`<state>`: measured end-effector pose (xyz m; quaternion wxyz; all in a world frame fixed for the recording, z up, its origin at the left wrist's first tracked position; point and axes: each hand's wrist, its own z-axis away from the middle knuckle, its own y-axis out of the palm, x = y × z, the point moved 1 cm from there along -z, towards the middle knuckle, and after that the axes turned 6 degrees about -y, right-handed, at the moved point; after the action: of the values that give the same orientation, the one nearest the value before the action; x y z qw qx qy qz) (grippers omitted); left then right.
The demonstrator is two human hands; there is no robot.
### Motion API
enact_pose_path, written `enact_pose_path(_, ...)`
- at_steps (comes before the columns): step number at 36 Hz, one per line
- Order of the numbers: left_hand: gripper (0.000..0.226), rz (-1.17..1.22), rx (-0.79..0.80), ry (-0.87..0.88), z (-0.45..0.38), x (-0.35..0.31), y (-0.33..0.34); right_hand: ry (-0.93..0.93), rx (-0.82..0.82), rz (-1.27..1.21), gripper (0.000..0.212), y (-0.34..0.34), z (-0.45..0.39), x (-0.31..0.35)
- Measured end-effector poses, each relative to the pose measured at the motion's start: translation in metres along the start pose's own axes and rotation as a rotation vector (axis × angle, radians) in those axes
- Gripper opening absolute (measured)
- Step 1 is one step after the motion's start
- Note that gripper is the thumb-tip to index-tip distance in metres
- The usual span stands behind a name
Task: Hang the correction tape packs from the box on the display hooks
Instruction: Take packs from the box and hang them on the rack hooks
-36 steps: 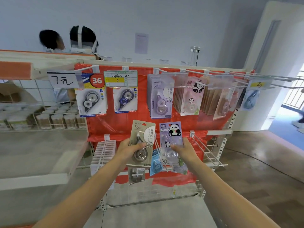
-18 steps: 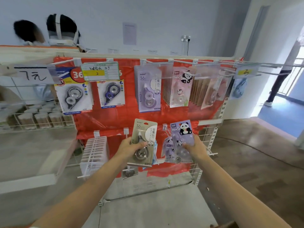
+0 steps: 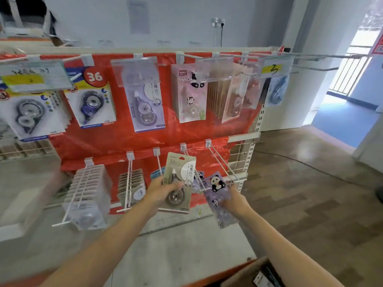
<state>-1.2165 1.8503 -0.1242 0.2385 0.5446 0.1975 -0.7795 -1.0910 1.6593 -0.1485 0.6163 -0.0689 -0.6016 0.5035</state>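
My left hand (image 3: 160, 190) grips a beige correction tape pack (image 3: 179, 181) marked 36, held upright in front of the lower row of display hooks. My right hand (image 3: 234, 198) holds a lilac panda correction tape pack (image 3: 217, 193), tilted, right at the tip of a long white lower hook (image 3: 219, 162). More panda packs hang just behind it. The cardboard box (image 3: 255, 272) shows at the bottom right edge, partly cut off.
The upper hook row (image 3: 186, 59) carries hanging packs with clear price tags over a red backing sheet. Lower left hooks hold rows of packs (image 3: 87, 191). A grey shelf base (image 3: 165, 245) lies below. An open doorway is at right over wooden floor.
The view has shifted right and down, bringing the box corner into sight. My right hand has lowered the panda pack toward the tip of the lower hook. My left hand keeps its pack.
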Motion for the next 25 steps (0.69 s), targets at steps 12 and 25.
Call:
enact_pose_path(12, 0.024, 0.037, -0.099, -0.034, 0.005, 0.017, 0.012, -0.073, 0.18, -0.103, 0.058, 0.035, -0.038, -0.025)
enact_pose_path(25, 0.019, 0.091, -0.193, -0.056, 0.008, 0.011, 0.026, -0.107, 0.229, -0.351, 0.048, 0.038, -0.044, -0.053)
